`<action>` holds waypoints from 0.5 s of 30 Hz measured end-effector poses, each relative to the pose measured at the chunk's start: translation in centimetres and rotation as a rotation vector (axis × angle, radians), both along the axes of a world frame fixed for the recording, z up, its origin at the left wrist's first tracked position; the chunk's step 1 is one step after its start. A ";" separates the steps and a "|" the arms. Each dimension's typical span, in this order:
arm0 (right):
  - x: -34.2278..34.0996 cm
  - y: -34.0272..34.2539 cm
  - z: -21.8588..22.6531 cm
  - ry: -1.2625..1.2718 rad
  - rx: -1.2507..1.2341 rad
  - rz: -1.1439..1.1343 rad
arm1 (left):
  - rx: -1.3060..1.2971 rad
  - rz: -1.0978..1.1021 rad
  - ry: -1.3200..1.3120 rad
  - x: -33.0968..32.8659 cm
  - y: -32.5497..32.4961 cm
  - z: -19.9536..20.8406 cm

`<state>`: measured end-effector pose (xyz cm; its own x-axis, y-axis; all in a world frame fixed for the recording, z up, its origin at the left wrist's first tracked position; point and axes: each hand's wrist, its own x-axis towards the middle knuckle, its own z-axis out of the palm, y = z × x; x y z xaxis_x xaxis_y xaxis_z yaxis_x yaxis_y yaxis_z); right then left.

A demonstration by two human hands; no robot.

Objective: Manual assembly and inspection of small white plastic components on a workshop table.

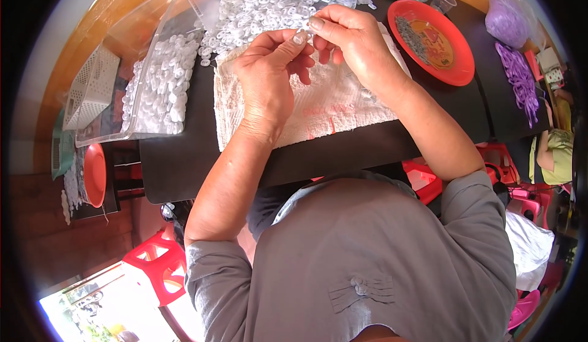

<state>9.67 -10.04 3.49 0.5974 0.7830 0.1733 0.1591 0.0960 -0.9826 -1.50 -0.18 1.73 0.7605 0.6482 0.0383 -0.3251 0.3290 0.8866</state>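
From the head view, both hands are raised together over the far middle of the dark surface (pixel 184 158). The left hand (pixel 266 75) has its thumb and forefinger pinched on a small white ring-shaped piece (pixel 300 37), and the right hand (pixel 349 41) meets it from the other side, its fingertips (pixel 316 23) closed on the same piece; the remaining fingers of both hands curl loosely below. The piece is tiny, and its exact shape cannot be told.

Under the hands lies a white textured cloth (pixel 318 109), spread from the middle of the surface toward its near edge. Just beyond the hands, at the far edge, sits a heap of white plastic rings (pixel 269 2), spilling onto the cloth's far border. At the left edge a clear plastic bin (pixel 160 84) holds more of the same white pieces. Toward the far right corner stands an orange-red plate (pixel 456 66) carrying a streak of small grey parts (pixel 411 38), with a clear cup (pixel 442 0) just beyond it. Further right, purple strips (pixel 520 78) trail along the right edge, below a purple bundle (pixel 508 20). Off the surface to the left are a white lattice basket (pixel 92 87) and, lower down, a red stool (pixel 156 268).
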 end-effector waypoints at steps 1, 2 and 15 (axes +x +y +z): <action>0.0 0.0 0.0 -0.005 -0.016 -0.003 | 0.011 0.000 0.012 0.0 0.1 -0.1; -0.1 0.0 0.0 -0.009 -0.033 -0.005 | 0.010 0.001 0.012 0.0 0.1 -0.1; 1.0 -0.3 0.5 -0.102 -0.086 0.150 | -0.018 -0.027 0.020 0.0 0.5 0.3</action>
<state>10.69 -10.36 3.97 0.4553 0.8766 0.1556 0.2484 0.0427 -0.9677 -1.55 0.37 2.07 0.7782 0.6279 0.0115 -0.2979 0.3529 0.8870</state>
